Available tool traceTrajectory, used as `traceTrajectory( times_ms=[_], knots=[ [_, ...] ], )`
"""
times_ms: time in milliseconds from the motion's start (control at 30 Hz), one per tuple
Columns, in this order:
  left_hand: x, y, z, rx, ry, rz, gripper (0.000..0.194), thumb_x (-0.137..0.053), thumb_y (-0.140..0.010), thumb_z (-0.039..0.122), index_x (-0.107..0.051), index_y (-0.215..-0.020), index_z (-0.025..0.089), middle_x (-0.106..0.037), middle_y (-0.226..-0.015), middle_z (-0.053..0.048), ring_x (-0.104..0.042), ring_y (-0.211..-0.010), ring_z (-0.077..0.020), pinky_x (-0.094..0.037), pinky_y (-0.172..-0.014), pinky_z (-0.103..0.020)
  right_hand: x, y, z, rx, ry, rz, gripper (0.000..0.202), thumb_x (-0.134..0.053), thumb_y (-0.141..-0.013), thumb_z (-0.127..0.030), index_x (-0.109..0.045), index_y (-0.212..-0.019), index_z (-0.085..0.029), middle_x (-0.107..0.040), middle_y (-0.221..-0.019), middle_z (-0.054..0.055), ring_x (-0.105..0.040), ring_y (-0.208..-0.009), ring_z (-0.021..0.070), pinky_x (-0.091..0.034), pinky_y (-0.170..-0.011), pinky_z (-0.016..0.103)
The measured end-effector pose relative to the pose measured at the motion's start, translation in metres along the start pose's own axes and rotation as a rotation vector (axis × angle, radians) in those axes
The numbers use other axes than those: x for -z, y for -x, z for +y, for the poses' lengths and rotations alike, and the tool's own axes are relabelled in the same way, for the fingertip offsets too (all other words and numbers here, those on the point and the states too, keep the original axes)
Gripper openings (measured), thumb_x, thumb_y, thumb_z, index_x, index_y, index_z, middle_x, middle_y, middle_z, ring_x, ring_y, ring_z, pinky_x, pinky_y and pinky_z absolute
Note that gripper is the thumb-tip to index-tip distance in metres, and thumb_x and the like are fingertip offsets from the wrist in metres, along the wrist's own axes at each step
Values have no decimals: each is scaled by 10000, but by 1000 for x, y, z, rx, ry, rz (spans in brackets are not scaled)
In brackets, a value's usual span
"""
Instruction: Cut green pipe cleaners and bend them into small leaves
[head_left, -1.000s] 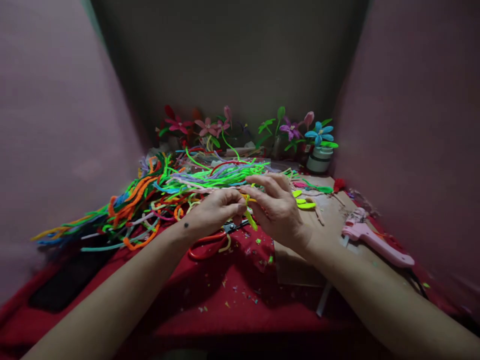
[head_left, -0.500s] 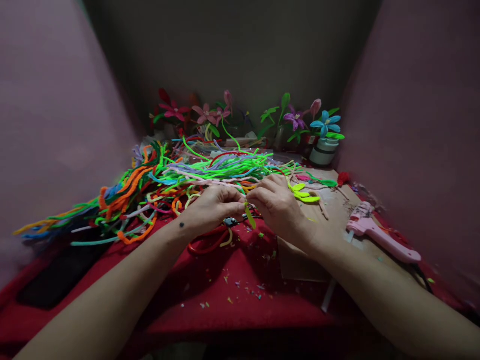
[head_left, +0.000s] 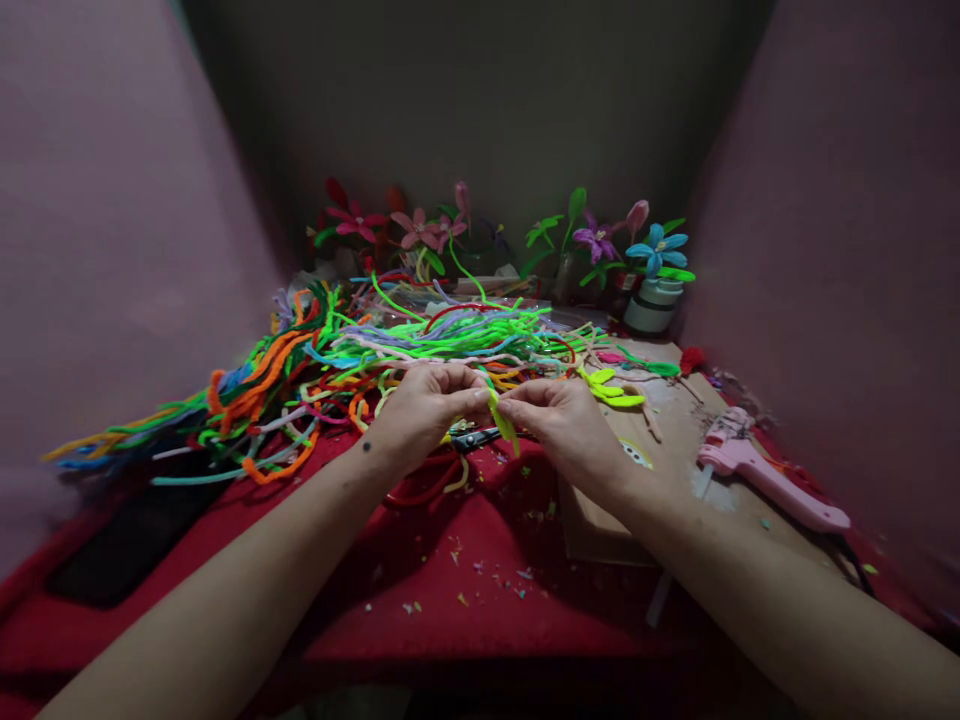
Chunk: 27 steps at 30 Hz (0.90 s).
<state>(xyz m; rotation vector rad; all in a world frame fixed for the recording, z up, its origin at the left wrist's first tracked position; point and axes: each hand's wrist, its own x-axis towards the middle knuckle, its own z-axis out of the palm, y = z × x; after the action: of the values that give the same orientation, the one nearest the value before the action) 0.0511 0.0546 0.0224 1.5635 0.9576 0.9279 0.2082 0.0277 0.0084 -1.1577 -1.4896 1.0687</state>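
My left hand (head_left: 433, 410) pinches the top of a small yellow-green pipe-cleaner petal (head_left: 504, 425) between thumb and fingers. From the right, my right hand (head_left: 562, 415) closes its thumb and fingertips at the same piece, which hangs down between the hands. Just below them lie scissors (head_left: 474, 438) with red handles, partly behind my left hand. A heap of coloured pipe cleaners (head_left: 442, 335) spreads behind both hands. Several yellow petals (head_left: 611, 390) rest on the cardboard (head_left: 667, 400) beyond my right hand.
A pink glue gun (head_left: 772, 475) lies on the right. At the back stand pipe-cleaner flowers, among them a blue flower (head_left: 657, 248) over a white jar (head_left: 652, 305). A dark phone-like slab (head_left: 127, 545) is at left. Scraps dot the red cloth (head_left: 420, 620).
My right hand has shifted slightly down and its fingers have straightened into a pinch. More of the yellow-green petal and the scissors now shows. The whole view has moved a little.
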Motion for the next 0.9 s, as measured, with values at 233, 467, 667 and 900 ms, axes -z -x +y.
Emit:
traceTrajectory(
  times_ms=[233, 467, 667, 900],
  knots=[
    [3, 2, 7, -148, -359, 47, 110, -641, -683, 243, -695, -663, 149, -669, -728, -33, -582, -748, -168, -436, -720, -279, 4, -2, -3, -46, -2, -43, 179, -629, -673, -204, -616, -506, -143, -466, -452, -49, -325, -452, 56, -291, -478, 233],
    [-1, 5, 11, 31, -219, -18, 61, -610, -671, 188, -627, -635, 141, -526, -547, 36, -406, -475, -62, -302, -456, -202, 2, -1, -4, -76, 23, -19, 142, -634, -664, -196, -639, -536, -134, -496, -452, -43, -370, -451, 63, -294, -468, 229],
    [-3, 5, 9, 73, -60, -64, 56, -596, -683, 191, -565, -691, 145, -477, -495, 61, -351, -416, -44, -241, -411, -185, -1, -1, 0, -115, -145, -41, 139, -655, -656, -233, -645, -569, -125, -556, -516, -18, -429, -497, 77, -340, -502, 234],
    [-6, 4, 4, -35, -130, 44, 92, -592, -719, 217, -553, -704, 135, -500, -538, 57, -401, -437, -41, -300, -418, -169, -2, -2, 5, -226, -280, -145, 169, -698, -629, -275, -642, -562, -130, -605, -515, 6, -492, -470, 94, -379, -492, 243]
  ],
)
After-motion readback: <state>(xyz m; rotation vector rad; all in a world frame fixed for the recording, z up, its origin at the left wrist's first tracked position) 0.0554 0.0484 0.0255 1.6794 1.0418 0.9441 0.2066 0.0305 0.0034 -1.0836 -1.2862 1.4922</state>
